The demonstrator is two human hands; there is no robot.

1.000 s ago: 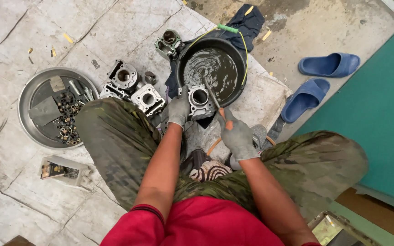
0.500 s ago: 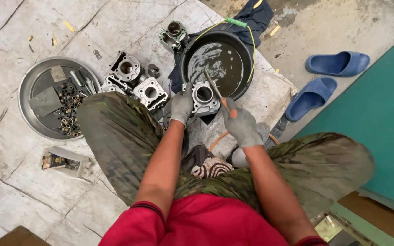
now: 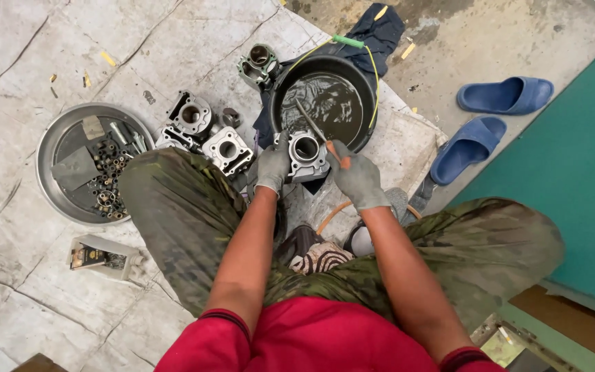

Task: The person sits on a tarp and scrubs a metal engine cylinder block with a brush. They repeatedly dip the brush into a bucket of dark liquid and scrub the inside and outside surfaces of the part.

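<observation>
Cylinder [image 3: 306, 153], a finned grey metal engine part with a round bore, sits between both gloved hands just at the near rim of the black basin [image 3: 284, 83], over the stone floor [image 3: 29, 41]. It looks heavy for its bulk and fully rigid, cast metal that will not give; wet and probably oily from the dark liquid in the basin, so likely slippery. The fins and flat outer walls offer the surest hold, not the smooth bore.

Left hand [image 3: 273, 164] is closed on the cylinder's left side, fingers wrapped over the fins, wrist bent down and forearm running straight out from the knee. Right hand [image 3: 357, 179] is clenched around the orange handle of a thin tool [image 3: 315, 125], whose shaft slants up and left across the cylinder's top towards the basin; whether its tip touches metal I cannot tell. Both elbows rest between the knees.

Near the basin's far-left rim stands another cylinder [image 3: 259, 63]; two more engine parts [image 3: 208, 134] lie left of it, beside a round tray [image 3: 53, 138] of small pieces.
</observation>
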